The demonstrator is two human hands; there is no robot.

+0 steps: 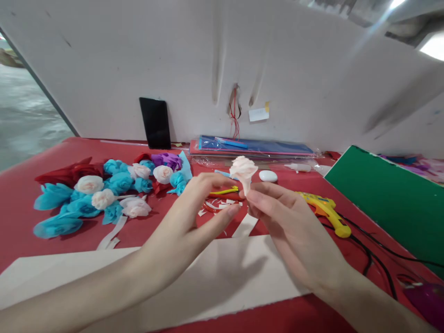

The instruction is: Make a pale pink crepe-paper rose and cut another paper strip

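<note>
Right hand (pixel 291 222): thumb and fingers pinched close on the narrow base of a pale pink paper flower (pixel 243 167), its ruffled head upright above the fingertips. The flower was held up over the table, near the middle of the view. Left hand (pixel 194 212): thumb and index finger spread in a wide curve just beside the flower, nothing seen in the gap; whether a left fingertip touched the base could not be told.

Surface: red tabletop (pixel 21 199), with a large pale sheet (pixel 208 282) lying under both forearms. Beyond the hands, a short pale strip (pixel 246 225) and white scraps. To the left, a heap of blue, pale pink, red and purple paper flowers (pixel 118 182). To the right, a yellow glue gun (pixel 326 210) with black cords near it, then a slanted green board (pixel 388 203). Behind, a white oval object (pixel 268 176) and a plastic-wrapped stack (pixel 277 145).

Room: a black phone-like slab (pixel 155 122) leaned on a scuffed whitish wall (pixel 173 46); a small white card (pixel 258 114) and red string (pixel 235 120) hung there. Bright lights showed at upper right.
</note>
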